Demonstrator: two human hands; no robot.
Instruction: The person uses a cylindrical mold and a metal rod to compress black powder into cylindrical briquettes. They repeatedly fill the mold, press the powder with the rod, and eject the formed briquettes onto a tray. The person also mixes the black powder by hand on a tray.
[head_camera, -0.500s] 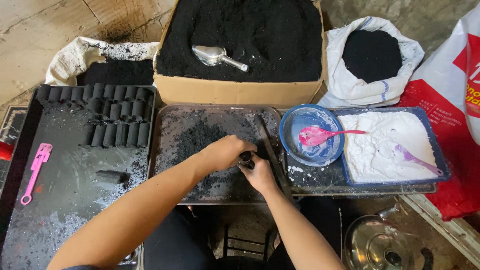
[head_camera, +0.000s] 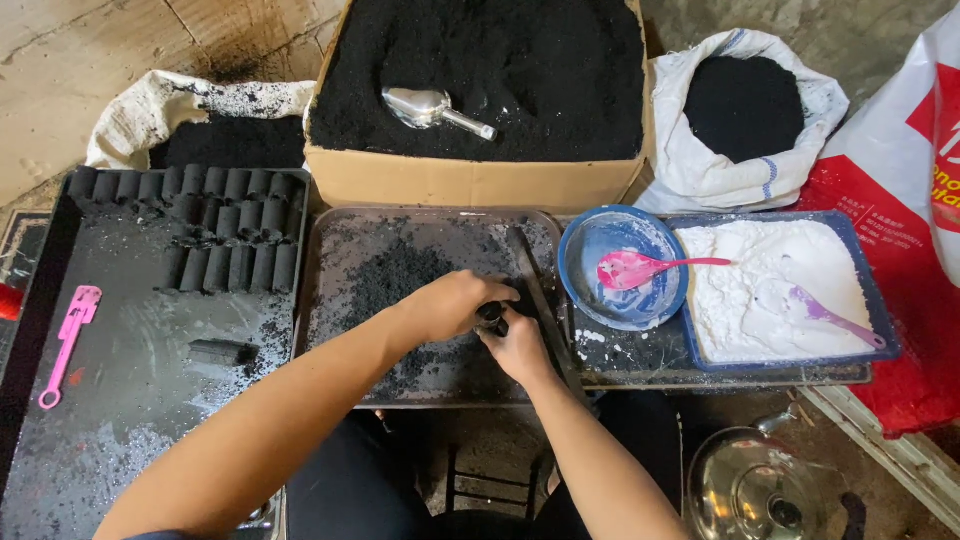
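Observation:
My left hand (head_camera: 452, 304) and my right hand (head_camera: 520, 350) are closed together around a small black cylindrical tool (head_camera: 490, 318) above a metal tray (head_camera: 330, 250) that holds loose black powder (head_camera: 395, 275). Only the dark top of the tool shows between the two hands. On the black tray (head_camera: 130, 340) to the left, rows of finished black cylinders (head_camera: 230, 225) stand at the back and one lone cylinder (head_camera: 222, 352) lies nearer me.
A cardboard box (head_camera: 470, 180) of black powder with a metal scoop (head_camera: 432, 110) stands behind. Right: blue bowl (head_camera: 605, 235) with pink spoon (head_camera: 640, 268), blue tray (head_camera: 870, 290) of white powder, purple spoon (head_camera: 825, 315). White sacks (head_camera: 750, 170), pink tool (head_camera: 68, 340), metal kettle (head_camera: 760, 490).

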